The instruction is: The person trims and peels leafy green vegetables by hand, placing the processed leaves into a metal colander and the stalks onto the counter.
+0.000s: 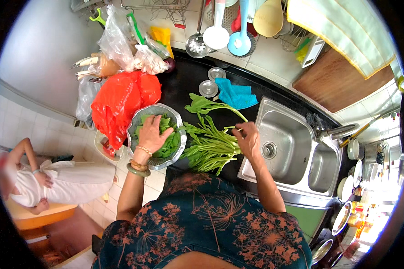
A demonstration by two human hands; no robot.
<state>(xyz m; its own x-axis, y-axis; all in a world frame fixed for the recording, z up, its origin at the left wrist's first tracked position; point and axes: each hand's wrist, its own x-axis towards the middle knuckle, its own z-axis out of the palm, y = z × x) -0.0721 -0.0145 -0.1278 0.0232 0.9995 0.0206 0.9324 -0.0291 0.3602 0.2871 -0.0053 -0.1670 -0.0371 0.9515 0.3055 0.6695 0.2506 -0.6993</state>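
My left hand [151,136] is over a clear glass bowl [180,150] with a scalloped rim. Its fingers are spread and touch the cut green leaves [169,145] inside. To the right of the bowl, a bunch of leafy greens [215,143] lies on the black counter, leaves toward the bowl and stems to the right. My right hand [248,140] is at the stem ends with its fingers curled in. A pale stem shows at its fingertips, and one separate leafy green stalk [211,106] runs up to this hand.
A red plastic bag [121,101] stands behind the bowl, beside bagged garlic [150,60]. Two small metal lids [208,88] and a blue cloth [235,94] lie farther back. On the right is a double steel sink [285,157] with a faucet [341,131]. Another person [54,179] is at the left.
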